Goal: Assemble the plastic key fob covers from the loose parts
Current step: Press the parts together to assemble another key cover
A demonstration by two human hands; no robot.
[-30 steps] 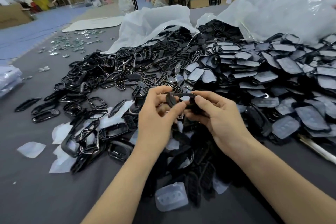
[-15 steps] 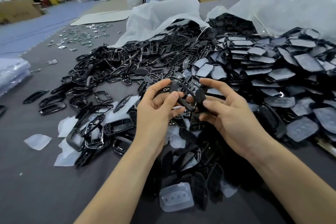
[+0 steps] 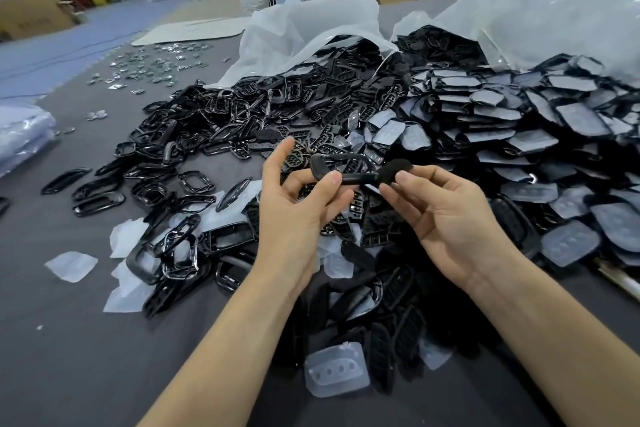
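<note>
- Black frame (image 3: pixel 356 179): glossy oval loop with an open centre, raised above the heap. You pinched its near edge between thumb and middle finger of your left hand (image 3: pixel 298 208), forefinger lifted free.
- Black insert (image 3: pixel 394 169): matt and rounded, pinched at the fingertips of your right hand (image 3: pixel 450 218), just beside the frame's right end.
- Unclear: whether the two parts touched. Your thumb hid the insert's lower edge.
- Surface (image 3: pixel 69 340): dark grey, carrying a heap of black parts (image 3: pixel 311 107) and film-backed pads (image 3: pixel 519 135) spilling from clear bags (image 3: pixel 304 31); small metal pieces (image 3: pixel 156 66) far left.
- Room: cartons and tables behind, blurred.
</note>
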